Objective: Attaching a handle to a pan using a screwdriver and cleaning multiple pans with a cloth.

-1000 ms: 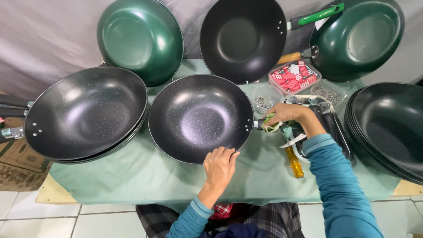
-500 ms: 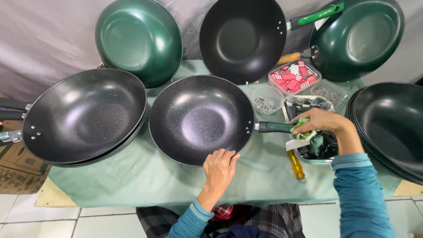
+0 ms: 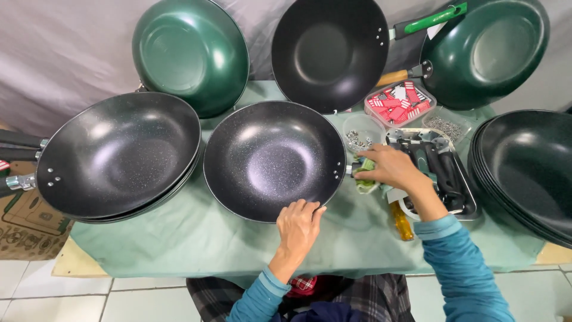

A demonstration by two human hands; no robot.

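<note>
Wok [image 3: 274, 158] steadied by left hand [image 3: 300, 223] flat at rim | green handle [image 3: 364, 172] gripped by right hand [image 3: 390, 169] at wok's side | fastening not seen completed | handled woks [image 3: 119, 155] stacked left, bare ones [image 3: 530, 170] right.

Bright, even light; perhaps edge-warped

Green-clothed table [image 3: 179, 244] under black woks [image 3: 274, 160], parts tray [image 3: 468, 206], small tubs [image 3: 363, 128].

A grey cloth [image 3: 71, 53] hangs as the backdrop, creased in soft folds; a table draped in pale green cloth [image 3: 179, 244] stands before it; the floor [image 3: 59, 298] below is white tile with dark grout; a brown cardboard box [image 3: 24, 220], perhaps flattened, sits at the table's left end; light is even and soft, throwing faint shadows.
</note>
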